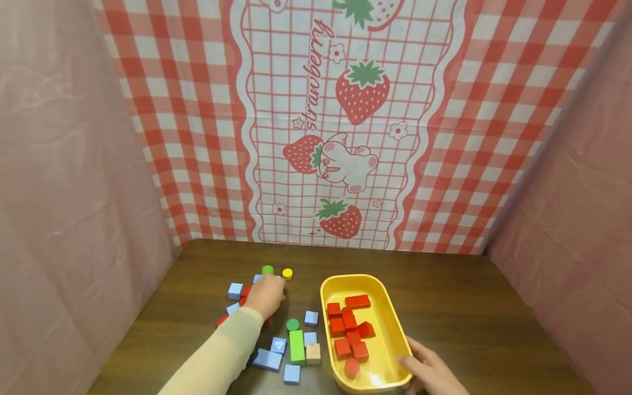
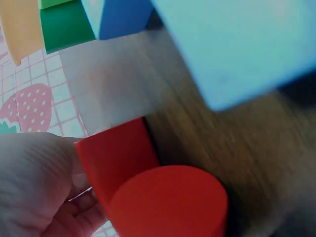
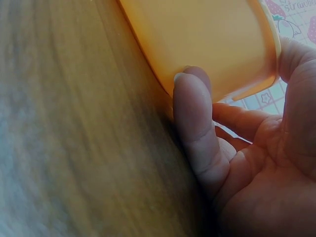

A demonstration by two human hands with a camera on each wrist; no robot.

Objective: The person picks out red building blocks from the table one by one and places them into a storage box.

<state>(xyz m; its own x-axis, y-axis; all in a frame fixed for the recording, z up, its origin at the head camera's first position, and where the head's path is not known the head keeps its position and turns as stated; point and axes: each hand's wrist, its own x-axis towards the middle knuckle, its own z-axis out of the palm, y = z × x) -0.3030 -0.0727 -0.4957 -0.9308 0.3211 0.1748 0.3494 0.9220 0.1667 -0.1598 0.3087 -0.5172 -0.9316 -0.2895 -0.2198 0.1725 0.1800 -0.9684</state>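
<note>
Pinching the glossy yellow, round-cornered tray (image 1: 380, 354) at its four o'clock edge, the right hand (image 1: 428, 368) is keeping its thumb over the rim, only the wall's thickness between thumb and fingers. Inside, red blocks (image 1: 353, 336) are lying mostly toward nine o'clock. Between nine and ten o'clock from the tray, the left hand (image 1: 266, 296) is reaching down beside a flat-faced red block (image 2: 118, 160); whether it is holding that cannot be told. One long light-green block (image 1: 297, 346) is lying at the tray's nine o'clock.
</note>
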